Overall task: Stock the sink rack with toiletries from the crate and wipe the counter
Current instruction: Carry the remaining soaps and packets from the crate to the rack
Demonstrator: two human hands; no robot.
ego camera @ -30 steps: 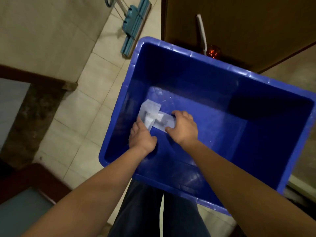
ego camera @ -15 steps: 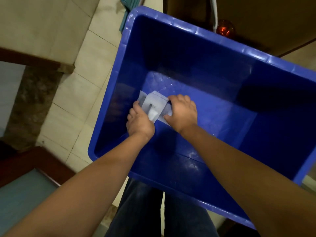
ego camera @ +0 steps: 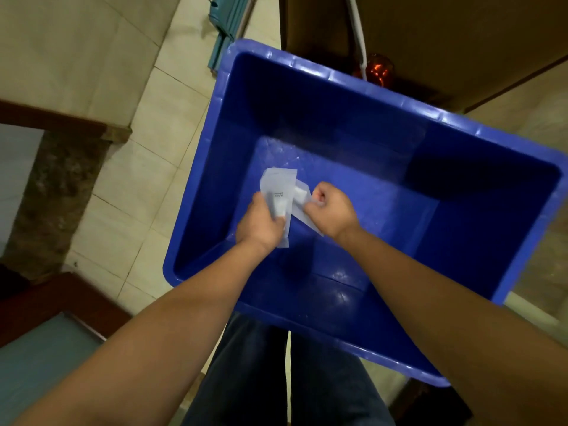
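Observation:
A deep blue plastic crate fills the middle of the view on the tiled floor. Both my hands are down inside it. My left hand grips a clear sachet with a small white tube inside, held upright above the crate floor. My right hand is curled round a second clear sachet that sticks out to the left of its fist and overlaps the first one. The rest of the crate floor shows only bare blue plastic.
A teal mop head lies on the cream floor tiles beyond the crate. A white-handled brush with a red holder stands by the brown door behind. A dark wooden frame runs along the left. My dark trouser legs are below.
Both hands have closed on the sachets and raised them off the crate floor. The right hand went from lying flat on its sachet to a fist around it.

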